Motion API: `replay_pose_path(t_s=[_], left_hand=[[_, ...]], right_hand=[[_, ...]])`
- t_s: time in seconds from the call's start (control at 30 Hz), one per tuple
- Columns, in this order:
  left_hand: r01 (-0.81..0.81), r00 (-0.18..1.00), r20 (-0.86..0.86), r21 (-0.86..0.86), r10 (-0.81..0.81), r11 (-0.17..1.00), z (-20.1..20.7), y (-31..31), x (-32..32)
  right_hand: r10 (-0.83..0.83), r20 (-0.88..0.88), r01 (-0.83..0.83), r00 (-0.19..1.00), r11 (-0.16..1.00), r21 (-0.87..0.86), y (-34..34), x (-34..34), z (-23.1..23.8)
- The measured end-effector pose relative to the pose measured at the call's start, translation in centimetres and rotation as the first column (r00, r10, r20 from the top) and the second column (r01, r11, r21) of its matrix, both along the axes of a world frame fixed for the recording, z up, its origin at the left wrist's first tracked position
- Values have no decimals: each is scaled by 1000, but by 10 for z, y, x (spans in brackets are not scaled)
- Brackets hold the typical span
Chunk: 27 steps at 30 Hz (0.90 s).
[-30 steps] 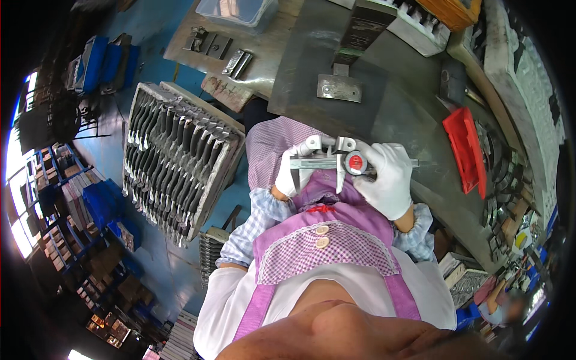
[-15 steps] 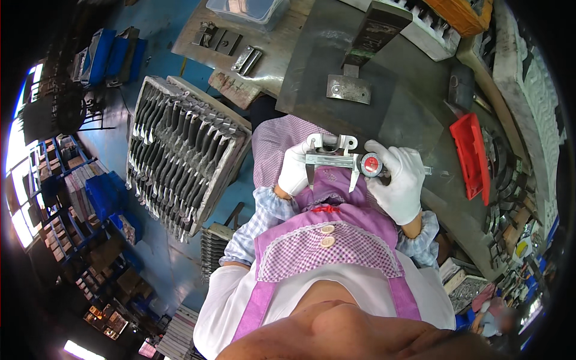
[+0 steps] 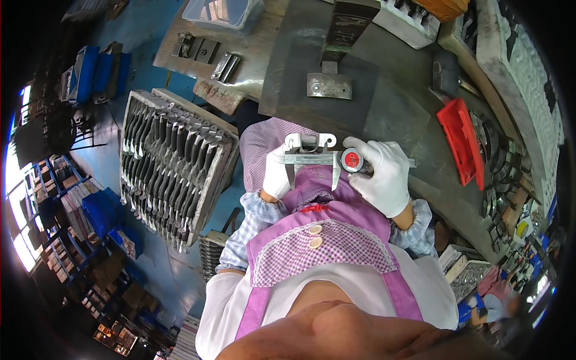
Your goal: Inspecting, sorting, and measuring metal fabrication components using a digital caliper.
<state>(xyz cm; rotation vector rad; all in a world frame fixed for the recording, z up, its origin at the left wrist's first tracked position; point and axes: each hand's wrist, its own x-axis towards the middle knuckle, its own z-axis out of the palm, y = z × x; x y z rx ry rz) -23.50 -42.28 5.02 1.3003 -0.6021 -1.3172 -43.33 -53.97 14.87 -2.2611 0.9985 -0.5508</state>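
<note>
In white gloves, both hands are close together in front of my apron, at the near edge of the workbench. My left hand [image 3: 275, 175] is closed on a silver metal bracket [image 3: 327, 140] with two rounded, holed lugs. My right hand [image 3: 385, 180] grips a dial caliper [image 3: 312, 159] around its sliding part, with the red-faced dial [image 3: 351, 160] beside the thumb. The caliper lies level just below the bracket, its long jaws apart and pointing toward me. Whether the jaws touch the bracket cannot be made out. My left fingers are partly hidden behind the bracket and caliper.
On the metal workbench [image 3: 408, 114] stands a dark upright block with a steel plate [image 3: 329, 86] at its foot. A red plastic case [image 3: 462, 144] lies to the right, a clear bin [image 3: 222, 13] at the far left. A rack of dark-handled parts [image 3: 174, 162] stands to my left.
The whole view has shifted slightly, so the bench and hands sit farther left in the picture. Both hands keep their hold, and the caliper's jaws look about equally far apart.
</note>
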Motion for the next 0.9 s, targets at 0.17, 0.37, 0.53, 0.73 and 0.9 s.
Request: replay_pose_path(t_s=[0.17, 0.37, 0.53, 0.73, 0.9], left_hand=[[-6, 1000, -28, -80, 3, 997, 3, -2, 0], [21, 999, -40, -44, -23, 999, 12, -3, 4], [94, 992, 84, -45, -90, 995, 11, -1, 6], [59, 998, -3, -77, -60, 995, 3, -4, 8], [-66, 988, 146, 102, 50, 993, 15, -27, 13]], right_hand=[[13, 4, -13, 1000, 999, 34, 0, -1, 0], [15, 17, -16, 1000, 999, 34, -1, 0, -1], [17, 5, -17, 1000, 999, 34, 0, -2, -2], [-9, 62, 4, 998, 996, 92, -2, -14, -23], [-449, 46, 442, 892, 890, 116, -27, -89, -64]])
